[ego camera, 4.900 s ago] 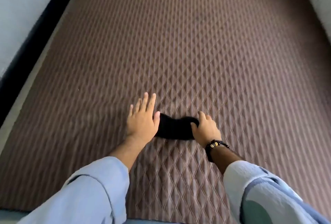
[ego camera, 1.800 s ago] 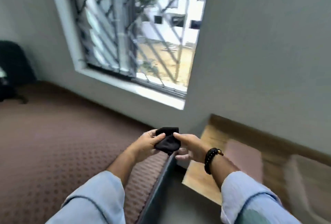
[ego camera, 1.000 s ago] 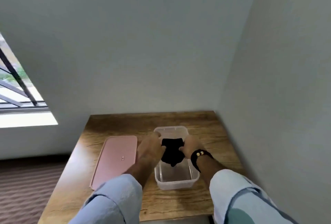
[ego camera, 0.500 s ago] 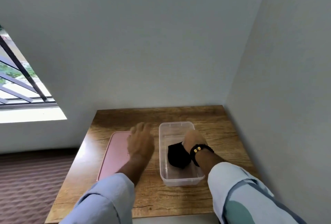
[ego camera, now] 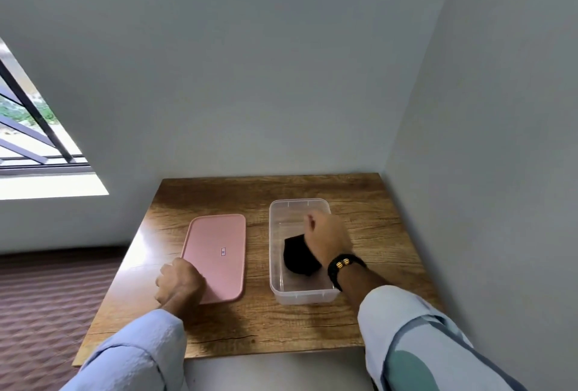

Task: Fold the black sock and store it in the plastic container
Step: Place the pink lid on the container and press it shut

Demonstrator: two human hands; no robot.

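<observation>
The folded black sock lies inside the clear plastic container, which stands open on the right half of the wooden table. My right hand reaches down into the container with its fingers closed on the sock's right side; the fingertips are hidden. A black beaded bracelet sits on that wrist. The pink lid lies flat on the table to the left of the container. My left hand rests on the lid's near left corner with its fingers curled over the edge.
The table stands in a corner, with grey walls close behind and to the right. A barred window is at the far left. Brown quilted bedding lies lower left of the table.
Both hands carried the sock from the bedding to the container. My left hand let go and dropped to the lid's near corner. My right hand stays in the container on the sock.
</observation>
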